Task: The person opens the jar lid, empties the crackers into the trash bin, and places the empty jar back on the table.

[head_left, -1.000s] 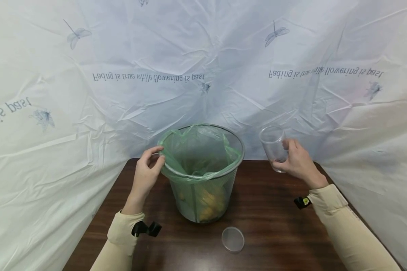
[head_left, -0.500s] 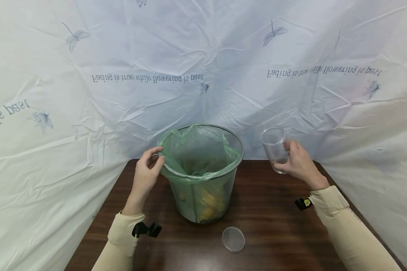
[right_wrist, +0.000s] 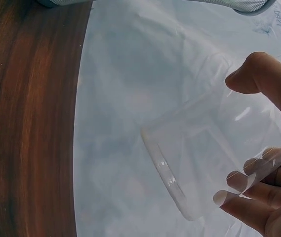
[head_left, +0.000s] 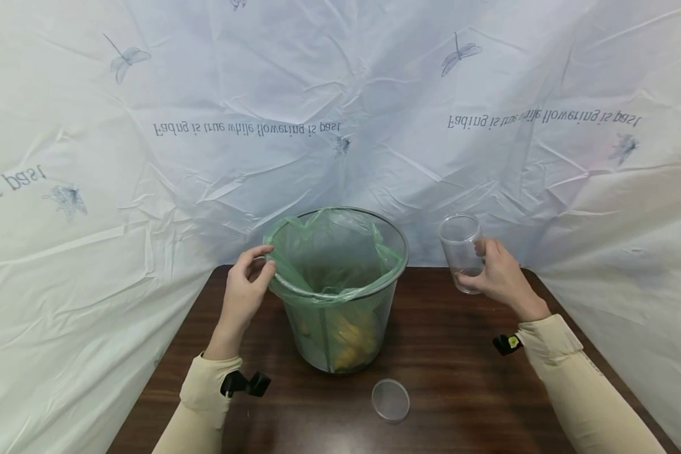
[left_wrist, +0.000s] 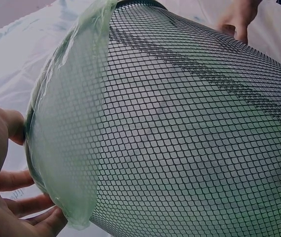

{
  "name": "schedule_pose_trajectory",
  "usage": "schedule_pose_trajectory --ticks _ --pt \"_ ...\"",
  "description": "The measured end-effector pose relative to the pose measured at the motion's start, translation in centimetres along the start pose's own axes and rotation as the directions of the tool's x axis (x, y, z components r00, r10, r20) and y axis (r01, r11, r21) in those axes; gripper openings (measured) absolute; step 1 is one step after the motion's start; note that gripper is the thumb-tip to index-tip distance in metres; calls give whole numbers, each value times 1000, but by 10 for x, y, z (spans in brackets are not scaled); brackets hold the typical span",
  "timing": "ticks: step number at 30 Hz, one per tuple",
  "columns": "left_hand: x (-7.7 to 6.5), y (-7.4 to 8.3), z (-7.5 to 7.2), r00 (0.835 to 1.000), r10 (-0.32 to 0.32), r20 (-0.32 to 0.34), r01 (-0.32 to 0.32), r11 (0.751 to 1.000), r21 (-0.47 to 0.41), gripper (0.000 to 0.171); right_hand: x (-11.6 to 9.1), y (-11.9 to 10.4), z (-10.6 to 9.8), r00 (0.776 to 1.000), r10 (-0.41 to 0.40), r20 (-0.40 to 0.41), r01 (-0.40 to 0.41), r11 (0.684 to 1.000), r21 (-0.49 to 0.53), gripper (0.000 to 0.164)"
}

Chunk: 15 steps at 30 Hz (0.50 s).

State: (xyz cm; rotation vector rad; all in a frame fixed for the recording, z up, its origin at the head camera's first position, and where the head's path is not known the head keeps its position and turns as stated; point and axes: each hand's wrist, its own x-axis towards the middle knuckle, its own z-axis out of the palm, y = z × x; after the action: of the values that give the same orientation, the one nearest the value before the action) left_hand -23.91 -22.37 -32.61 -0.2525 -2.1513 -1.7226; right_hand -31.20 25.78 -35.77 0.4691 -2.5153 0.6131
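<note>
A mesh waste bin (head_left: 377, 328) stands on the table, lined with a green plastic bag (head_left: 289, 287) folded over its rim. At the left side of that rim, my left hand (head_left: 244, 293) grips with thumb and curled fingers on the bag's folded edge (left_wrist: 71, 133). To the right of the bin, my right hand (head_left: 502, 277) holds a clear plastic cup (head_left: 459, 252), slightly tilted with its mouth up. Its thumb and fingers lie on opposite sides of the cup (right_wrist: 194, 148); nothing shows inside.
A clear round lid (head_left: 390, 401) lies on the dark wooden table (head_left: 454, 378) in front of the bin. Something yellow (head_left: 353, 340) shows through the lower mesh. A white printed sheet (head_left: 397, 157) surrounds the table at the back and sides.
My right hand has shifted the cup very slightly to the right and down. The left hand, bin and lid stay in place.
</note>
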Motion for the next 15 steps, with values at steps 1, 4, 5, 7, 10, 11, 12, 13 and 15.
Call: schedule_pose_trajectory --ticks 1,4,5,7,10,11,12,13,15 --pt "0 0 0 1000 0 0 0 1000 -1 36 0 0 0 1000 1 2 -1 1000 -1 65" --pt "0 -1 0 1000 -1 1 1 1000 0 36 -2 2 2 1000 0 4 0 1000 -3 64" --pt "0 -1 0 1000 -2 2 2 1000 0 36 -2 2 2 1000 -2 5 2 1000 -3 64" --pt "-1 -1 0 1000 -2 3 2 1000 2 37 -3 3 3 1000 -4 7 4 1000 -2 65" --pt "-1 -1 1 1000 -2 2 2 1000 7 37 -5 5 4 1000 -5 11 5 1000 3 65" --pt "0 -1 0 1000 0 3 0 1000 7 37 -5 5 4 1000 -4 12 4 1000 7 66" --pt "0 -1 0 1000 1 1 -1 1000 6 37 -6 5 4 1000 -4 12 4 1000 11 66" --pt "0 -2 0 1000 3 -1 -3 1000 5 37 -6 6 5 1000 -5 12 5 1000 15 66" --pt "1 -3 0 1000 8 -4 -8 1000 4 37 -7 6 5 1000 -6 11 6 1000 22 66"
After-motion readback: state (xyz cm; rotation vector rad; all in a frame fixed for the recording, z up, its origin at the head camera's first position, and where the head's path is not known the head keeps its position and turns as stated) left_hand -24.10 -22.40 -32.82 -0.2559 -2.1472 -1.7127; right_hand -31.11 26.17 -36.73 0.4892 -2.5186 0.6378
